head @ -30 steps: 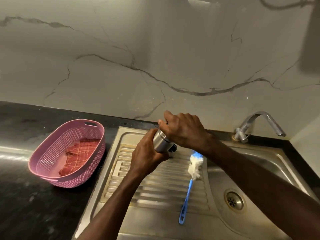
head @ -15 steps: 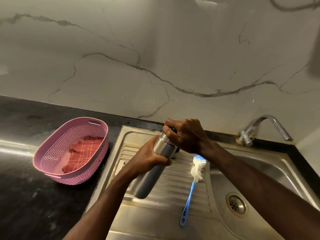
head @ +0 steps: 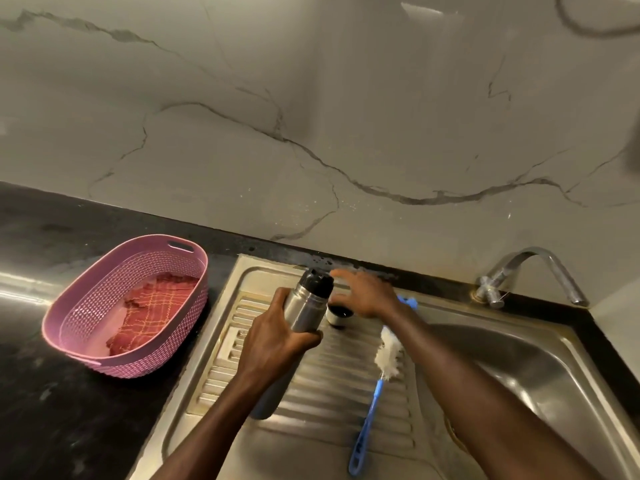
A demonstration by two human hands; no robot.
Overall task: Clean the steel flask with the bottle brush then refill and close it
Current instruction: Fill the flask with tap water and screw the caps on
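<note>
My left hand (head: 273, 337) grips the steel flask (head: 304, 306) around its middle, holding it tilted above the ribbed drainboard (head: 329, 393). The flask's dark mouth shows at the top. Its cap (head: 337, 315) stands on the drainboard just right of the flask, dark hollow side up. My right hand (head: 367, 294) hovers over the cap with fingers spread, holding nothing. The bottle brush (head: 375, 386), with a blue handle and white bristles, lies on the drainboard under my right forearm.
A pink plastic basket (head: 86, 306) with a red checked cloth (head: 152, 310) sits on the dark counter at the left. The sink basin (head: 540, 375) and steel tap (head: 530, 271) are at the right. A marble wall rises behind.
My right hand took the cap off the flask, set it on the drainboard and let go. The left hand kept hold of the flask.
</note>
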